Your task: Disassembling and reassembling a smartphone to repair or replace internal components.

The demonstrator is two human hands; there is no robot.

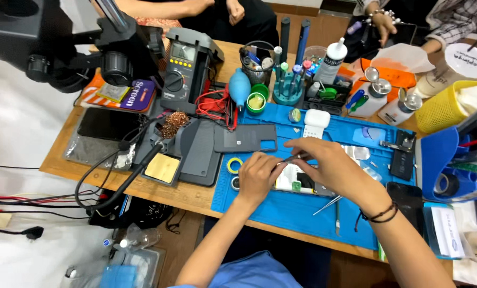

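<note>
Both hands work on an opened phone on a blue mat.

The left hand [257, 176] presses the opened, white-and-dark smartphone [297, 181] on the blue rubber work mat [281, 210]; the right hand [326, 165] pinches thin metal tweezers [291, 158] over it. Beyond, a grey multimeter [187, 69] stands.

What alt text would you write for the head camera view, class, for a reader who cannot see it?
A person's left hand and right hand work over an opened phone on a blue rubber work mat, the right hand holding thin metal tweezers. A grey multimeter, a black soldering iron and a black microscope arm stand further left on the wooden table.
</note>
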